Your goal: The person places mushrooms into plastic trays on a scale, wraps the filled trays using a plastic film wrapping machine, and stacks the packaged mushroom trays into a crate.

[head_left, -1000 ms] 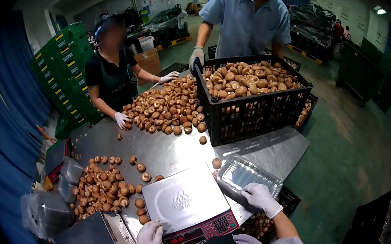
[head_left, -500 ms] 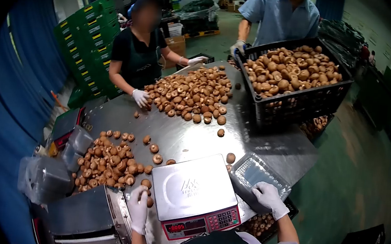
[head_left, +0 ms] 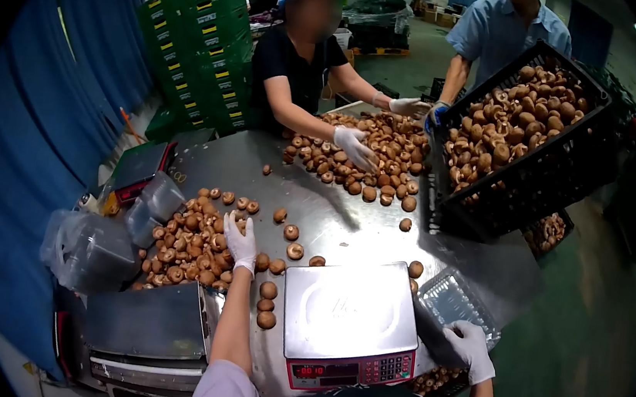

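My left hand (head_left: 240, 241), in a white glove, is at the right edge of the near mushroom pile (head_left: 193, 243); its fingers are apart, and nothing shows in its grasp. My right hand (head_left: 472, 350), also gloved, has its fingers on the near rim of a clear plastic tray (head_left: 458, 302) at the right of the scale. The scale (head_left: 351, 310) stands between my hands with a bare metal plate and a lit red display. A few mushrooms (head_left: 267, 305) lie between my left arm and the scale.
Across the metal table (head_left: 229, 160), a co-worker's gloved hands (head_left: 356, 150) are over a large mushroom pile (head_left: 394, 141). Another person tilts a black crate (head_left: 525, 143) of mushrooms at the right. Clear containers (head_left: 92, 248) and a grey machine (head_left: 146, 320) are at the left.
My left hand has moved forward from beside the scale to the near pile. The black crate has tipped toward the table. The co-worker's hands have shifted over the big pile. The view has turned left.
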`<action>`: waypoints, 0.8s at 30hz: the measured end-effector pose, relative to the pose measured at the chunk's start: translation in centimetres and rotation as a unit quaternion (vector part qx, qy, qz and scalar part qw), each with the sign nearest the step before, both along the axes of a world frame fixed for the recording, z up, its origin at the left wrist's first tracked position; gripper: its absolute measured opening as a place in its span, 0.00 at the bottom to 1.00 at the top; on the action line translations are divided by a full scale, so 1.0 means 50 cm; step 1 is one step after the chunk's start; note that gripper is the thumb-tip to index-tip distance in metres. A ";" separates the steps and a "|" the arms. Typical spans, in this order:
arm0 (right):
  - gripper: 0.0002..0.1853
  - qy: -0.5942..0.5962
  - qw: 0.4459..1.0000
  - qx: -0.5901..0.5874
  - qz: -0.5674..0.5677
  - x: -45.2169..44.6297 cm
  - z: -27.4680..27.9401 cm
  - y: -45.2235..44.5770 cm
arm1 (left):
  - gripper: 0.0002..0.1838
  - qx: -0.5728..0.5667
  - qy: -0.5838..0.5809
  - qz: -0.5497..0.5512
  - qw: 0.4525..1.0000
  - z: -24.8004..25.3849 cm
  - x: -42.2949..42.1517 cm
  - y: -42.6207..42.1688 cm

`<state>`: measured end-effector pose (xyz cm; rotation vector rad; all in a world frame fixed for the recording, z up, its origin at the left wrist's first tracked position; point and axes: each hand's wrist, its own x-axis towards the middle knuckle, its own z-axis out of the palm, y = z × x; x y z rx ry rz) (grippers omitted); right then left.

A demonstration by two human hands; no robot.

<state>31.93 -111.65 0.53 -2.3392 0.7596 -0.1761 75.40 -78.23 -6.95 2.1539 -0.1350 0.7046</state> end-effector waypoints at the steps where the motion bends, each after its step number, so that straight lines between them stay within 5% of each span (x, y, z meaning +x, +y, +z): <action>1: 0.12 0.006 1.000 0.013 -0.018 -0.001 0.001 -0.002 | 0.28 -0.011 -0.006 0.003 1.000 -0.009 0.026 0.008; 9: 0.15 0.085 0.994 0.015 -0.073 0.023 0.026 0.007 | 0.26 -0.183 -0.017 -0.118 0.976 -0.117 0.160 -0.048; 20: 0.15 0.182 0.978 -0.002 -0.100 0.056 0.031 0.005 | 0.30 -0.111 0.062 -0.139 0.982 -0.163 0.163 -0.042; 24: 0.11 0.100 0.990 -0.030 -0.096 0.061 0.027 -0.015 | 0.29 -0.149 0.054 -0.177 0.971 -0.193 0.168 -0.029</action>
